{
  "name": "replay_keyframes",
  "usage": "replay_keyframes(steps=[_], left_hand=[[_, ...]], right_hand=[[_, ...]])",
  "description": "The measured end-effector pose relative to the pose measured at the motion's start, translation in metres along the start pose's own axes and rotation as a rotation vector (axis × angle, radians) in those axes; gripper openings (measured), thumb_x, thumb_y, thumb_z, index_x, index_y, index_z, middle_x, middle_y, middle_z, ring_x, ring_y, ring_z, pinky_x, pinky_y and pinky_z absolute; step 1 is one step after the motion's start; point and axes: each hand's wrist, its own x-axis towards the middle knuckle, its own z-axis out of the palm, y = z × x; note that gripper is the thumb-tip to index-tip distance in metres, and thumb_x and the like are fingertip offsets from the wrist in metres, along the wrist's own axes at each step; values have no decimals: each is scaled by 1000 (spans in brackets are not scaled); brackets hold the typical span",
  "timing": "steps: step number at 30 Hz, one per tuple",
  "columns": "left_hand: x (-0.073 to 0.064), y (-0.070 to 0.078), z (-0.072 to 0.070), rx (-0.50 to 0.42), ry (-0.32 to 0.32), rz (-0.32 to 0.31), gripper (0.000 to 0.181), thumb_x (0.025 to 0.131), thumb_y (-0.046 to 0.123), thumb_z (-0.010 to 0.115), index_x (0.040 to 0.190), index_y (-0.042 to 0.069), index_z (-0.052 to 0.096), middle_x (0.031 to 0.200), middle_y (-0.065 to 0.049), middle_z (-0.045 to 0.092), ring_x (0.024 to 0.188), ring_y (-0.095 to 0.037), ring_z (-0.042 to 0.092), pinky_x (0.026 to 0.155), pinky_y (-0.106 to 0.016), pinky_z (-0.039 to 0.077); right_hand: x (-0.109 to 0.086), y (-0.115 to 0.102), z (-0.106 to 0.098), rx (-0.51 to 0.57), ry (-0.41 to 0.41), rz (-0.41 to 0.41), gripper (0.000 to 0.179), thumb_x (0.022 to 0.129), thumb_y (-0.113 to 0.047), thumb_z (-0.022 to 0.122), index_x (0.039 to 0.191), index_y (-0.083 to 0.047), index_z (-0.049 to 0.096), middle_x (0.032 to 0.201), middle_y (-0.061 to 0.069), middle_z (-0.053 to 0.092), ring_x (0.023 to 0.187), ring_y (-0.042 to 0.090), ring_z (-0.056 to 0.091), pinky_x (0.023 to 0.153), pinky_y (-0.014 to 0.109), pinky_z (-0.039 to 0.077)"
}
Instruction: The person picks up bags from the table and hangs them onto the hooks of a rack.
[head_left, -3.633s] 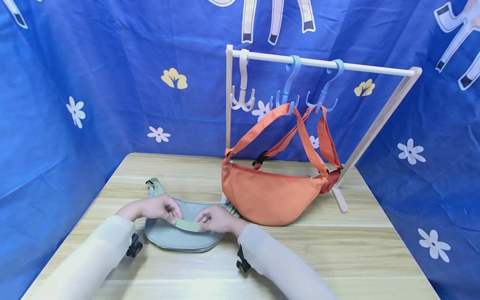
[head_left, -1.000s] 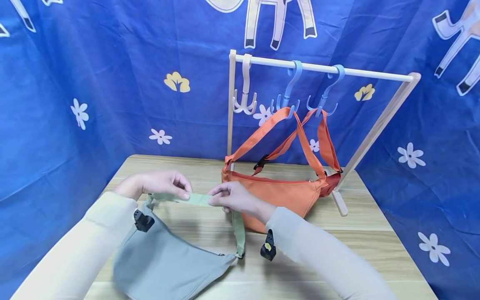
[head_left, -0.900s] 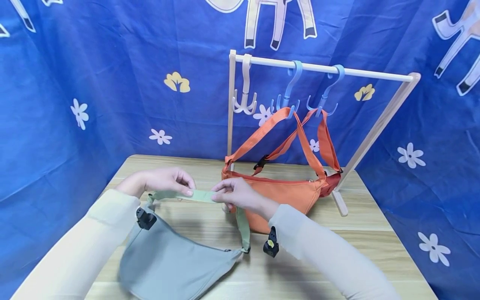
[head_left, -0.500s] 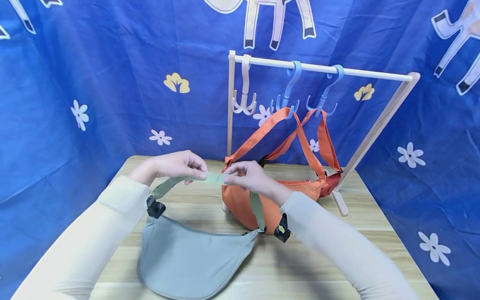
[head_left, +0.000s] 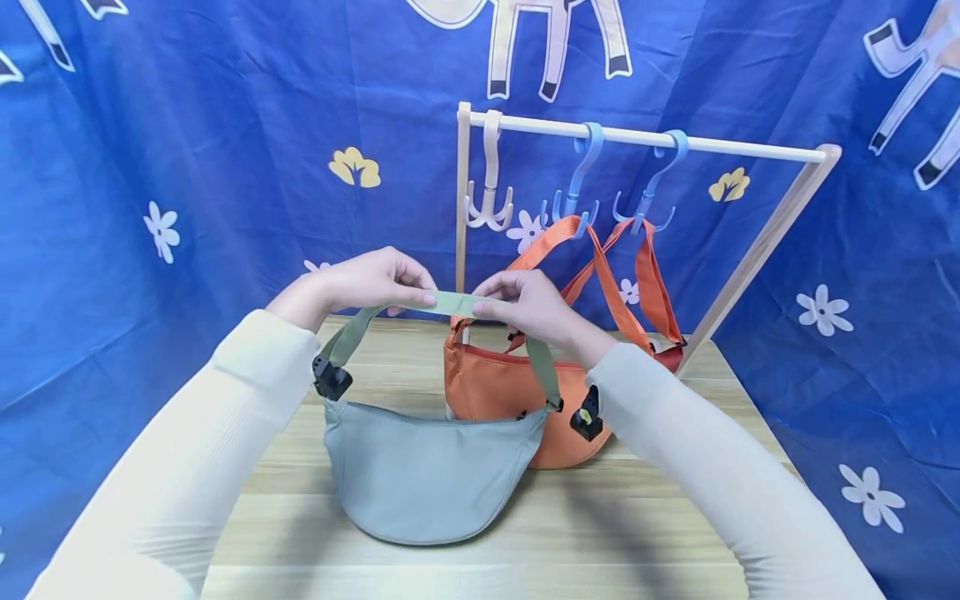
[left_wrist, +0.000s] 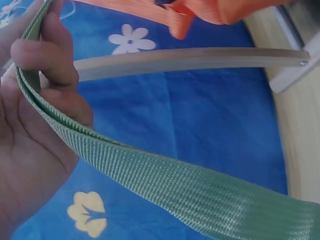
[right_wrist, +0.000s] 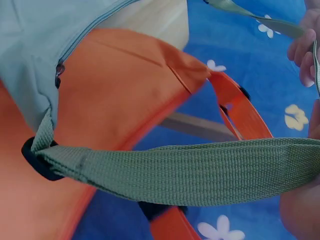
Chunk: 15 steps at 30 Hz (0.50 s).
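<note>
A grey-blue crossbody bag (head_left: 435,475) hangs upright by its light green strap (head_left: 453,303), in front of an orange bag. My left hand (head_left: 375,279) pinches the top of the strap on the left, thumb in front. A short way to its right, my right hand (head_left: 528,304) pinches the same strap. In the left wrist view the green webbing (left_wrist: 165,175) runs over the curled fingers (left_wrist: 55,65). The right wrist view has the strap (right_wrist: 190,172) running from a black buckle (right_wrist: 40,159) at the bag's corner to the right hand, mostly cut off at the edge.
Behind stands a rack with a white rail (head_left: 742,148). A white hook (head_left: 489,179) and two blue hooks (head_left: 577,171) hang from it. The orange bag (head_left: 480,383) hangs on the middle hook; another orange-red strap (head_left: 651,283) hangs on the right hook. Wooden table (head_left: 360,575) lies below.
The grey-blue bag lay flat on the table at first. Both hands have raised it by the strap and carried it rightwards and up, nearer the rack. The orange bags stay put.
</note>
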Motion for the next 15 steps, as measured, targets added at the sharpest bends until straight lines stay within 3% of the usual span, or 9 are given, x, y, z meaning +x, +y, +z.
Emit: replay_keyframes(steps=[7, 15], left_hand=[[10, 18, -6, 9, 111, -55, 20, 93, 26, 64, 98, 8, 72, 64, -6, 49, 58, -21, 46, 61, -35, 38], [20, 39, -10, 5, 244, -78, 23, 92, 29, 65, 99, 9, 73, 65, -4, 52, 56, -19, 46, 60, -33, 37]], right_hand=[[6, -15, -23, -115, 57, -57, 18, 87, -22, 71, 100, -10, 71, 83, 5, 66, 62, 23, 51, 52, 30, 45], [10, -29, -45, -184, 152, -69, 18, 87, -23, 72, 100, -11, 71, 87, 4, 67, 66, 24, 53, 55, 31, 48]])
